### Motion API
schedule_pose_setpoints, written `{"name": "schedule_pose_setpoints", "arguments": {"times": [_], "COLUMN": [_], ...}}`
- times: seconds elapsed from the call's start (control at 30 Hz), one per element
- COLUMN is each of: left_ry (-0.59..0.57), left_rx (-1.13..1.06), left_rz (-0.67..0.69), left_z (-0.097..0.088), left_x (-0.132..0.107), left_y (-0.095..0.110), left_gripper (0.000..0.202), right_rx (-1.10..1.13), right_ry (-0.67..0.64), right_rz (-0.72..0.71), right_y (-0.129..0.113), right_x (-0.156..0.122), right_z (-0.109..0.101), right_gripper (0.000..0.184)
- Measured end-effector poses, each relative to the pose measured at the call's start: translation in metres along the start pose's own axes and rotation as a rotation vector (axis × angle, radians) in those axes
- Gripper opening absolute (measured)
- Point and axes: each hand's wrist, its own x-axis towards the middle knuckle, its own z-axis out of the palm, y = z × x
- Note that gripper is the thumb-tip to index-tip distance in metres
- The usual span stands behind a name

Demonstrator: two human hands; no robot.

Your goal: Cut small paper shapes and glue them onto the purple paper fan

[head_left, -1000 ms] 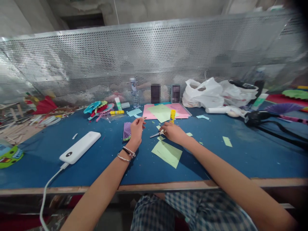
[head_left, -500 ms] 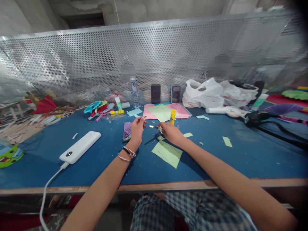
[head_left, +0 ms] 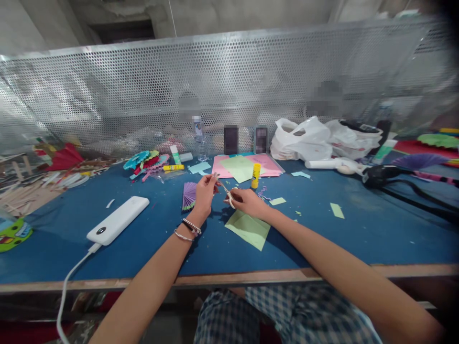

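Observation:
Scissors with cream handles (head_left: 231, 200) are in my right hand (head_left: 249, 203), their blades pointing up and left toward my other hand. My left hand (head_left: 205, 192) is closed in a pinch around something too small to make out, close to the blade tips. Beside my left wrist lies a purple folded paper fan (head_left: 188, 195) with green tips. Light green paper sheets (head_left: 249, 231) lie on the table just below my right hand. A yellow glue stick (head_left: 256, 176) stands upright behind that hand, near purple paper scraps (head_left: 264, 194).
A white power bank (head_left: 120, 220) with a cable lies at left. Behind are pink sheets (head_left: 272, 165), a water bottle (head_left: 201, 141), two phones (head_left: 231, 139) and colourful paper rosettes (head_left: 145, 162). White plastic bags (head_left: 304, 141) and a black strapped item (head_left: 380, 177) occupy the right.
My right hand has moved left and turned the scissors upward, bringing the blades close to my left hand. My left hand stays nearly in place, still pinching.

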Motion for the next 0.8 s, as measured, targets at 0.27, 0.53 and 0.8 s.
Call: {"name": "schedule_pose_setpoints", "arguments": {"times": [0.27, 0.53, 0.8], "left_ry": [-0.056, -0.350, -0.426], "left_rx": [-0.100, -0.411, -0.494], "left_rz": [-0.031, -0.242, -0.248], "left_z": [0.002, -0.003, -0.003], "left_x": [-0.002, -0.006, -0.007], "left_y": [0.003, 0.015, 0.015], "left_gripper": [0.030, 0.042, 0.040], "right_rx": [0.375, 0.672, 0.758], "right_ry": [-0.084, -0.195, -0.241], "right_rz": [0.005, -0.017, -0.020], "right_y": [-0.003, -0.015, -0.019], "right_x": [0.001, -0.002, -0.004], "right_z": [0.001, -0.012, -0.014], "right_gripper": [0.023, 0.027, 0.030]}}
